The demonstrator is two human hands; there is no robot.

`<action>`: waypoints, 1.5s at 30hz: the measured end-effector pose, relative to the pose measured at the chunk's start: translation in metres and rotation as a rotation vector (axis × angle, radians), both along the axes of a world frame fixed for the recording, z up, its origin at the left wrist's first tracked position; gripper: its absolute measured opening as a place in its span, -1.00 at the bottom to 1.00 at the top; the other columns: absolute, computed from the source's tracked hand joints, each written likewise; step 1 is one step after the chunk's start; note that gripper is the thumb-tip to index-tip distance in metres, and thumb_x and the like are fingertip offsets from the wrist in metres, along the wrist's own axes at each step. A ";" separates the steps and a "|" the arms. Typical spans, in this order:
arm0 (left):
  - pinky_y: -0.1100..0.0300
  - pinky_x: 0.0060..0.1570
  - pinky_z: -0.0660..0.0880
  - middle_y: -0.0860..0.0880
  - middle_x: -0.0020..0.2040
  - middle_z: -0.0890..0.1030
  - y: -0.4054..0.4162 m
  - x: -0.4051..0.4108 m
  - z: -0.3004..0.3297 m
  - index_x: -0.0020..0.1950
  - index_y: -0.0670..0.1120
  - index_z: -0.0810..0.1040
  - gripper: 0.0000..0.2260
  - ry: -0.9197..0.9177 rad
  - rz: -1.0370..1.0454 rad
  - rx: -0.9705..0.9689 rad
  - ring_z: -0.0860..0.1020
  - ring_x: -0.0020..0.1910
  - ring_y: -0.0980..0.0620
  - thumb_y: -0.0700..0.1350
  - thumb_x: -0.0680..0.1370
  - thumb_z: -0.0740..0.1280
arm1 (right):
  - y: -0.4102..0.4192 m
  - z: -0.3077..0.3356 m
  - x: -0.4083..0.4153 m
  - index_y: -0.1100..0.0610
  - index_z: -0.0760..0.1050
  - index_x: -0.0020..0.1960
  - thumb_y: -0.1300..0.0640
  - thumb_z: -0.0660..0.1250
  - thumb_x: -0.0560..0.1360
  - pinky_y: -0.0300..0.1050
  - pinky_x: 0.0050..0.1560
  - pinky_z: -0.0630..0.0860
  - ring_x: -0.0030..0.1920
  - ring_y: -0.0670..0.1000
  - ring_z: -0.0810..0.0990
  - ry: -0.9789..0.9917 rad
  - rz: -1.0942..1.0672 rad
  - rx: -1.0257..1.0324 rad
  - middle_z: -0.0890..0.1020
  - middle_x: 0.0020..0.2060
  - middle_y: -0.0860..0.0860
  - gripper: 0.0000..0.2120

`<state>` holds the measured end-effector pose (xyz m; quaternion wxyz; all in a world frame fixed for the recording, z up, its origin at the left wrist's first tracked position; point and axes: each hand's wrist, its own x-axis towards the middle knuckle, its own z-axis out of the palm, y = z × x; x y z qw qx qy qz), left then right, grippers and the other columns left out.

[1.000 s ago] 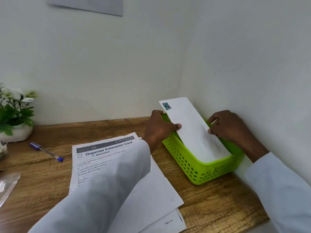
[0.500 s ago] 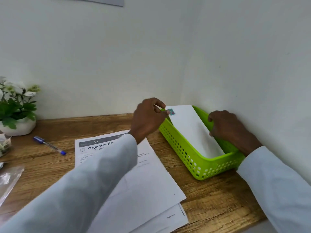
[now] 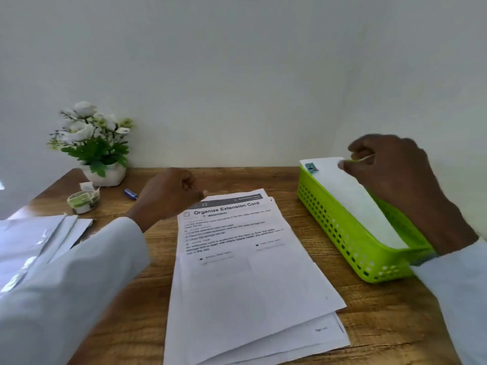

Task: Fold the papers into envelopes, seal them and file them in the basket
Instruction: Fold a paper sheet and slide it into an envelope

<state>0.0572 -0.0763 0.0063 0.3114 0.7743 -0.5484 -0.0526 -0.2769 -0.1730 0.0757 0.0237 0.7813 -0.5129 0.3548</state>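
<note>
The white folded paper envelope with a small stamp sticker lies slanted inside the bright green plastic basket, at the right end of the brown wooden table. The right hand curls over its far end and touches the top edge; a real grip is hard to tell. To file it well, I think that hand should press the envelope down flat, then let go softly. The left hand hovers loosely curled, holding nothing, above the stack of white printed papers, which wait to be folded.
</note>
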 end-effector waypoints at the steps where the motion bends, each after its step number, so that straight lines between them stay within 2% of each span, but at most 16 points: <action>1: 0.10 -0.24 0.50 0.04 -0.15 0.65 0.007 0.006 -0.001 -0.12 -0.01 0.61 -0.78 -0.062 0.019 0.068 0.56 -0.21 0.02 0.12 0.43 0.48 | 0.020 0.002 0.016 0.03 0.64 -0.01 -0.02 0.51 0.40 -0.14 -0.03 0.45 -0.15 -0.04 0.64 -0.112 0.096 -0.010 0.68 -0.19 -0.07 -0.78; 3: 0.08 -0.11 0.51 0.04 -0.03 0.61 0.017 0.013 -0.005 0.02 -0.02 0.57 -0.65 -0.188 0.034 0.189 0.55 -0.10 0.01 0.21 0.42 0.45 | 0.049 -0.005 0.045 0.01 0.65 -0.11 -0.05 0.50 0.39 -0.16 -0.12 0.52 -0.29 -0.13 0.62 -0.216 0.292 0.100 0.68 -0.29 -0.13 -0.84; 5: 0.10 -0.12 0.50 0.06 -0.05 0.57 0.029 0.017 -0.008 0.06 -0.04 0.53 -0.53 -0.219 0.060 0.284 0.53 -0.10 0.02 0.30 0.40 0.41 | 0.053 -0.027 0.072 0.01 0.65 -0.13 -0.12 0.50 0.37 -0.15 -0.17 0.54 -0.30 -0.14 0.61 -0.102 0.379 0.262 0.68 -0.31 -0.12 -0.79; 8: 0.13 -0.25 0.45 0.02 -0.19 0.62 0.041 0.013 -0.016 -0.07 -0.08 0.56 -0.48 -0.136 0.069 0.410 0.55 -0.22 0.04 0.38 0.35 0.38 | 0.038 -0.061 0.093 0.04 0.59 0.08 -0.23 0.46 0.38 -0.15 -0.15 0.44 -0.13 -0.03 0.62 0.201 0.305 0.422 0.67 -0.15 -0.06 -0.57; 11: 0.13 -0.24 0.48 0.05 -0.18 0.63 0.048 0.009 -0.022 -0.05 -0.02 0.61 -0.52 -0.072 0.033 0.373 0.57 -0.19 0.07 0.38 0.34 0.40 | 0.026 -0.081 0.097 0.06 0.50 0.22 -0.36 0.34 0.41 -0.12 -0.03 0.46 0.09 0.05 0.58 0.456 0.201 0.405 0.63 0.10 0.02 -0.40; 14: 0.23 -0.36 0.35 0.13 -0.20 0.59 0.049 0.002 -0.025 0.02 0.00 0.63 -0.59 0.064 -0.025 0.302 0.52 -0.25 0.15 0.26 0.37 0.47 | 0.024 -0.087 0.092 0.05 0.47 0.26 -0.43 0.26 0.41 -0.09 0.02 0.50 0.13 0.07 0.58 0.535 0.157 0.359 0.61 0.16 0.02 -0.34; 19: 0.27 -0.33 0.37 0.09 -0.07 0.63 0.043 -0.002 -0.032 0.09 0.01 0.59 -0.64 0.097 0.011 0.188 0.51 -0.21 0.16 0.09 0.37 0.54 | 0.025 -0.089 0.091 0.06 0.49 0.17 -0.38 0.39 0.34 -0.12 -0.17 0.35 0.03 0.06 0.58 0.365 0.190 0.436 0.62 0.06 -0.01 -0.39; 23: 0.24 -0.24 0.46 0.03 0.10 0.66 0.042 0.003 -0.033 0.29 -0.01 0.56 -0.53 -0.028 0.037 0.119 0.55 -0.09 0.12 0.09 0.42 0.50 | 0.029 -0.086 0.090 -0.01 0.39 -0.23 -0.21 0.50 0.34 -0.18 -0.38 0.20 -0.32 -0.12 0.42 0.207 0.236 0.458 0.49 -0.29 -0.12 -0.63; 25: 0.22 -0.20 0.45 -0.01 0.16 0.65 0.043 0.004 -0.032 0.36 -0.03 0.51 -0.50 -0.081 0.048 0.083 0.51 -0.06 0.11 0.06 0.45 0.48 | 0.025 -0.088 0.090 0.03 0.48 -0.13 -0.16 0.54 0.32 -0.19 -0.37 0.30 -0.27 -0.11 0.49 0.135 0.265 0.493 0.58 -0.21 -0.09 -0.64; 29: 0.09 -0.10 0.55 -0.02 0.08 0.66 0.044 0.003 -0.032 0.28 -0.07 0.57 -0.59 -0.108 0.065 0.061 0.57 -0.05 0.04 0.03 0.47 0.47 | 0.019 -0.096 0.092 0.08 0.48 0.18 -0.10 0.62 0.24 0.02 -0.11 0.57 -0.10 0.04 0.62 -0.081 0.280 0.657 0.63 -0.09 0.00 -0.38; 32: 0.20 -0.27 0.56 0.06 -0.05 0.68 0.045 0.007 -0.034 0.10 -0.05 0.65 -0.79 0.089 0.011 0.032 0.62 -0.17 0.13 -0.02 0.50 0.45 | 0.016 -0.098 0.093 0.11 0.47 0.07 0.09 0.63 0.26 -0.04 -0.20 0.51 -0.19 0.02 0.59 -0.276 0.351 0.746 0.61 -0.20 0.00 -0.51; 35: 0.11 -0.18 0.65 -0.02 -0.02 0.72 0.047 0.007 -0.034 0.13 -0.10 0.63 -0.80 0.588 -0.050 -0.055 0.70 -0.13 0.05 -0.14 0.52 0.42 | 0.016 -0.098 0.093 0.14 0.50 0.14 0.20 0.59 0.32 -0.26 -0.40 0.48 -0.24 -0.05 0.61 -0.477 0.423 0.798 0.63 -0.17 0.02 -0.55; 38: 0.16 -0.25 0.64 -0.07 -0.03 0.72 0.050 0.006 -0.025 0.15 -0.15 0.61 -0.80 0.903 -0.069 -0.176 0.71 -0.11 -0.02 -0.19 0.53 0.39 | 0.018 -0.095 0.092 0.17 0.55 0.16 0.21 0.54 0.37 -0.20 -0.35 0.54 -0.20 -0.01 0.68 -0.635 0.521 0.874 0.72 -0.07 0.06 -0.61; 40: 0.20 -0.32 0.61 -0.06 -0.11 0.73 0.051 0.007 -0.017 0.09 -0.15 0.62 -0.84 0.980 -0.064 -0.241 0.71 -0.20 0.00 -0.17 0.53 0.39 | 0.020 -0.093 0.091 0.18 0.60 0.14 0.21 0.52 0.36 -0.17 -0.31 0.53 -0.17 0.03 0.69 -0.642 0.606 0.944 0.74 -0.05 0.08 -0.64; 43: 0.32 -0.43 0.54 0.04 -0.29 0.71 0.051 0.012 -0.010 0.00 -0.10 0.61 -0.94 0.898 -0.007 -0.298 0.66 -0.38 0.14 -0.17 0.55 0.38 | 0.018 -0.094 0.093 0.14 0.64 0.09 0.19 0.52 0.34 -0.19 -0.30 0.47 -0.17 -0.01 0.63 -0.614 0.651 0.980 0.74 -0.07 0.06 -0.68; 45: 0.27 -0.35 0.57 -0.04 -0.17 0.72 0.053 0.016 -0.008 0.12 -0.13 0.61 -0.85 0.897 -0.030 -0.276 0.68 -0.26 0.09 -0.23 0.57 0.35 | 0.016 -0.093 0.097 0.12 0.64 0.09 0.23 0.45 0.44 -0.08 -0.15 0.48 -0.10 0.03 0.62 -0.696 0.637 0.929 0.73 -0.05 0.06 -0.77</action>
